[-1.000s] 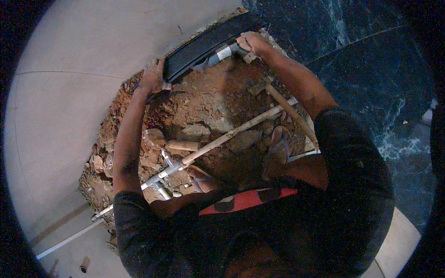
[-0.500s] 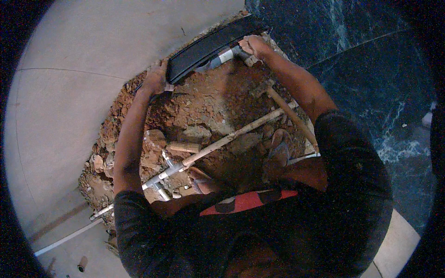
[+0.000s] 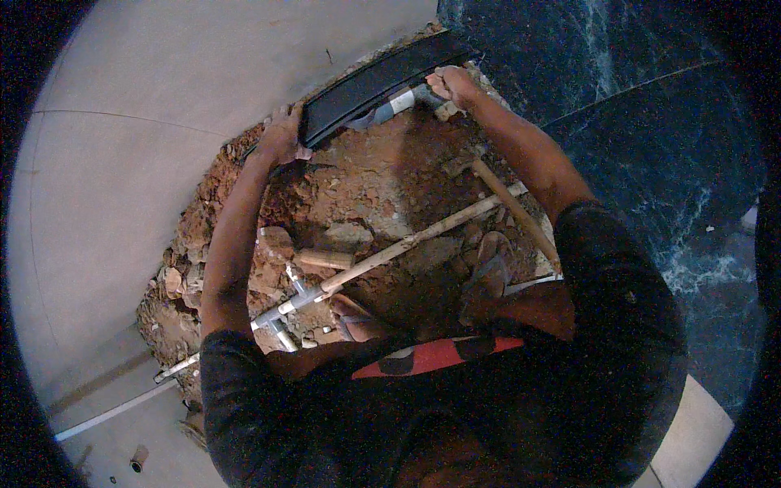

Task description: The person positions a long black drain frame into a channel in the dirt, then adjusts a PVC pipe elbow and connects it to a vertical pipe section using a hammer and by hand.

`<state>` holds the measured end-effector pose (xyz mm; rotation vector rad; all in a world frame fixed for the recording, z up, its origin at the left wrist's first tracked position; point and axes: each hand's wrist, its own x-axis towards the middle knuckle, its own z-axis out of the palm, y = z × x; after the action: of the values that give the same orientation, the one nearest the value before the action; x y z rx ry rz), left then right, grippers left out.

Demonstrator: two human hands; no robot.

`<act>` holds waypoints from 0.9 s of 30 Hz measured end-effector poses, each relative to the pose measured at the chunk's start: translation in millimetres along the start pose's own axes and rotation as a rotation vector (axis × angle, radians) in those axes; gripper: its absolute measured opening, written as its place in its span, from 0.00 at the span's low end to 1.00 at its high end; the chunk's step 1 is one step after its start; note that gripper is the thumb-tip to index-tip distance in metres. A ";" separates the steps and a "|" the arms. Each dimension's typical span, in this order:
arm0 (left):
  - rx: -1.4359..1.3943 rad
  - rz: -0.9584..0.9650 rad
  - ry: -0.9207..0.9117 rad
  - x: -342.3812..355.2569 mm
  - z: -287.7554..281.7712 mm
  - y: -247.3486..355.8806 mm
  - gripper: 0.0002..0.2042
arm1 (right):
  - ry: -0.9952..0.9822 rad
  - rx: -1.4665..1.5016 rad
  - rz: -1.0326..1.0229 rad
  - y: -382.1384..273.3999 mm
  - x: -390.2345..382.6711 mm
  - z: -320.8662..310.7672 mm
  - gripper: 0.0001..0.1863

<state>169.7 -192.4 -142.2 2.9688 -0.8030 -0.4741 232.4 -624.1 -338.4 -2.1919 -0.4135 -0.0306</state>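
A long black trough-like panel (image 3: 374,83) lies slanted along the far edge of a dug-out patch of reddish soil. My left hand (image 3: 283,137) is closed around its left end, thumb on the near side. At the panel's right end, my right hand (image 3: 452,84) has its fingers curled against the near edge. Just below the panel runs a grey pipe with a white band (image 3: 401,102), and its elbow-like end sits under my right hand. Part of that pipe is hidden by the panel.
A hammer with a wooden handle (image 3: 517,211) lies in the pit by my right arm. A long dirty pipe (image 3: 439,224) crosses the soil to grey fittings (image 3: 297,302). A short wooden piece (image 3: 325,259) and rubble lie nearby. Dark marbled tiles (image 3: 634,138) border the right.
The far part of the scene, with both hands and the panel, sits slightly farther right in the picture. Both hands keep their places on the panel.
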 end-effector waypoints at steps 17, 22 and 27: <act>0.130 0.020 0.076 4.7 19.1 -17.5 0.57 | 0.051 0.154 0.052 -11.8 -1.5 1.4 0.12; 0.025 0.056 0.059 14.1 13.4 -0.9 0.58 | 0.016 -0.054 -0.012 9.4 -14.8 -20.9 0.10; 0.115 0.008 0.063 1.8 21.9 -20.1 0.58 | 0.209 0.603 0.564 -65.5 1.0 -8.7 0.10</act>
<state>174.4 -174.8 -165.7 3.0663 -0.8644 -0.3426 214.4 -594.0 -282.3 -1.6153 0.2939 0.1541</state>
